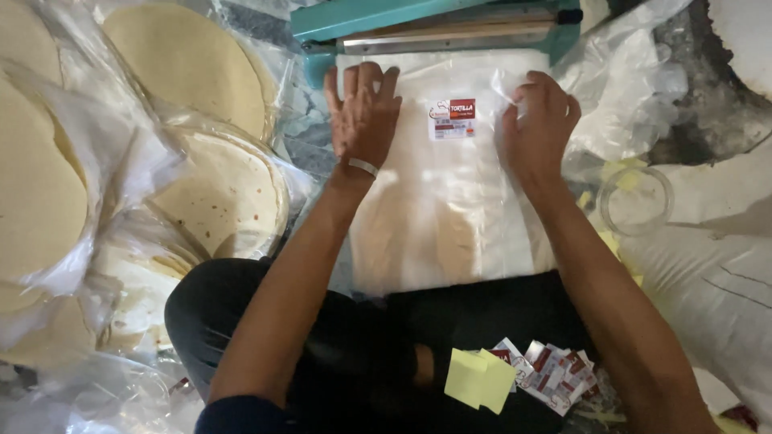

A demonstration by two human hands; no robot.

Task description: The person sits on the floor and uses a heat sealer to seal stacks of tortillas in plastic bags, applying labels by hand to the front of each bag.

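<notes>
A clear plastic bag [450, 201] with tortillas inside lies flat in front of me, a small red and white label [452, 119] stuck near its top. My left hand [363, 112] rests flat on the bag's upper left part, fingers spread. At the bag's upper right edge my right hand [537, 124] pinches the plastic with curled fingers. The bag's open end points toward a teal heat sealer [438, 28] just beyond my hands.
Bagged stacks of tortillas [193, 64] fill the left side. A roll of clear tape [635, 199] lies at the right. Loose labels [555, 371] and yellow backing paper [478, 379] sit on my lap. Crumpled plastic [635, 80] lies at the upper right.
</notes>
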